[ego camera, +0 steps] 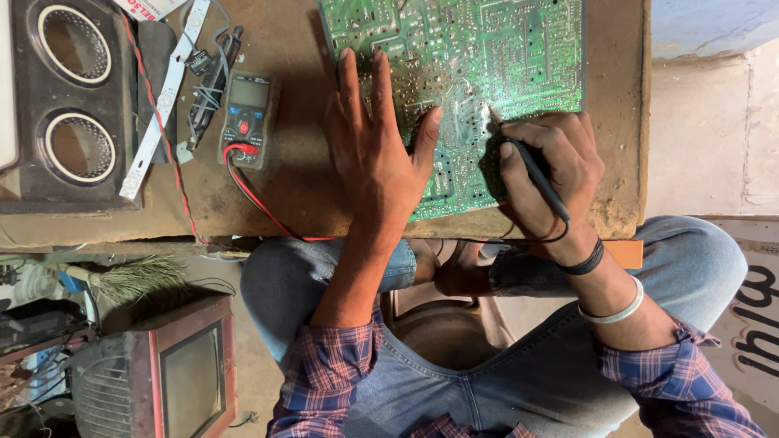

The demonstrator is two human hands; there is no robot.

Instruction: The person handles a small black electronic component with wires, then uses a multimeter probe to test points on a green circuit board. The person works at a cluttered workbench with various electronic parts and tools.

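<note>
Worn wooden table (pixel 300 195), green circuit board (pixel 487 73), multimeter (pixel 247 118), speaker box (pixel 69 105)

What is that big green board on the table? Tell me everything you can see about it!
The green circuit board lies flat on the worn brown table, covered in pale printed lines and tiny solder dots. Its top edge runs out of view. The left hand presses flat on it, while the right hand touches a black probe to it.

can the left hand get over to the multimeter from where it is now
Probably yes. The left hand lies flat on the green circuit board, holding nothing, and the multimeter sits just beside it on the wooden table. Only bare tabletop and its red lead lie between.
</note>
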